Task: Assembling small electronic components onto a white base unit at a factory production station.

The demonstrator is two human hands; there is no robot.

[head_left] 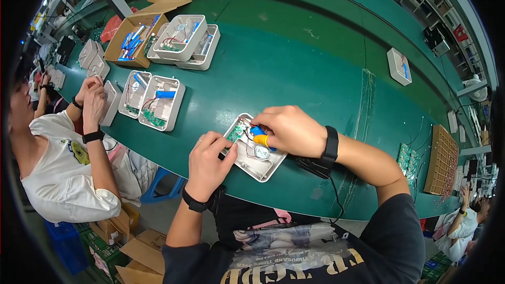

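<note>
A shallow white plastic housing lies on the bench in front of me, open side up. Inside it are a green circuit board, a round white disc-shaped part with wires and a blue cylindrical battery. My right hand reaches over the far right side of the housing, its fingers closed on the battery; one digit wears a yellow finger cot. At the left rim, next to the circuit board, my left hand grips the housing between curled fingers and thumb.
Left of me, two joined housings hold batteries and boards; stacked housings and a cardboard box of blue batteries stand behind. A co-worker sits at left. Far right are another housing, circuit boards and a brown gridded tray.
</note>
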